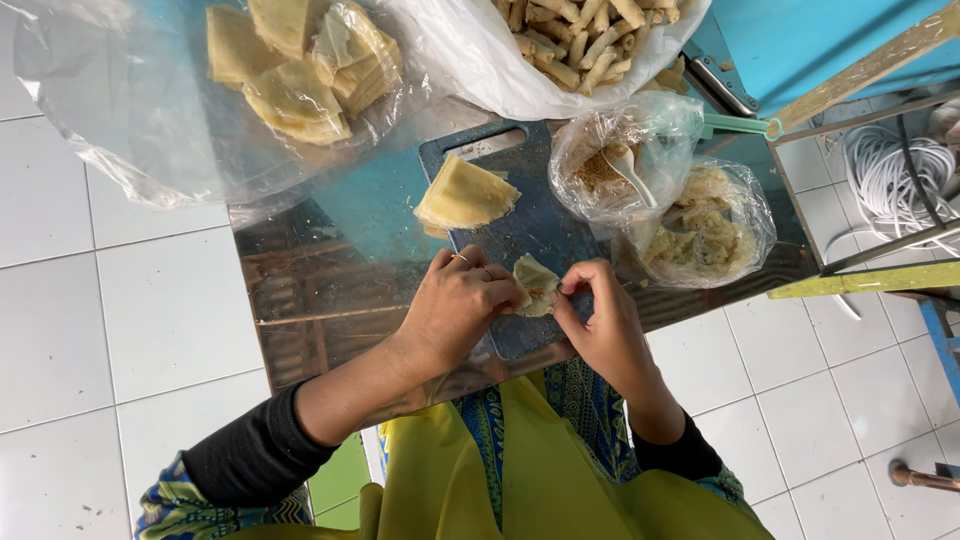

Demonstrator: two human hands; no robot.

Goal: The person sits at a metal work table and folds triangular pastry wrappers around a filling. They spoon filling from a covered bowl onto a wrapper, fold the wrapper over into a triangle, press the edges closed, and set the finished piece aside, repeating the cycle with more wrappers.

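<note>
Wrapper (536, 284), a small pale sheet of thin dough, sat pinched between both hands over the near part of a dark blue cutting board (520, 225). Left hand (455, 305) gripped its left edge with curled fingers (497, 296), a ring showing on one; right hand (600, 320) nipped the right edge with thumb and fingertips. It looked light, soft and floppy, likely to tear if pulled, so it was best held lightly by the edges. Both wrists bent inward, forearms in black sleeves converging from the near side. Farther on the board lay a folded stack of wrappers (465, 195). To the right sat a bag with a white spoon (630, 170) and a bag of pale filling (705, 230). The reflective counter (300, 300) carried everything.
</note>
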